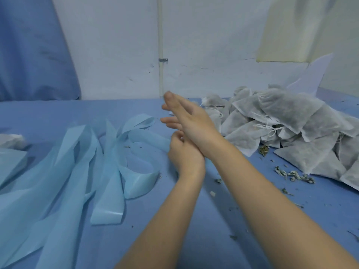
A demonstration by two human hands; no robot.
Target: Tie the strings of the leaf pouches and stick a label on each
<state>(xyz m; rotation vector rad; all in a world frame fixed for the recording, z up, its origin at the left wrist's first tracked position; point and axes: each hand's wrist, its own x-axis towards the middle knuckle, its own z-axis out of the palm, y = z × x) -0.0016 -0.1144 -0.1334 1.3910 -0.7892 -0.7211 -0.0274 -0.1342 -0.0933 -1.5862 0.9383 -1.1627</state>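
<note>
Right hand flat, fingers straight, crossing curled left hand.

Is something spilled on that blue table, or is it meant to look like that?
Yes. Loose dried leaf bits lie scattered on the blue table in front of the pile of pouches, as if some leaked out. Curled pale blue strips also sprawl untidily on the left.

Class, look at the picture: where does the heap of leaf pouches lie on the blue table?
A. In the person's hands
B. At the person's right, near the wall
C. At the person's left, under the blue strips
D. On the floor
B: the pouches are heaped at the right of the table, beyond the right hand.
</note>
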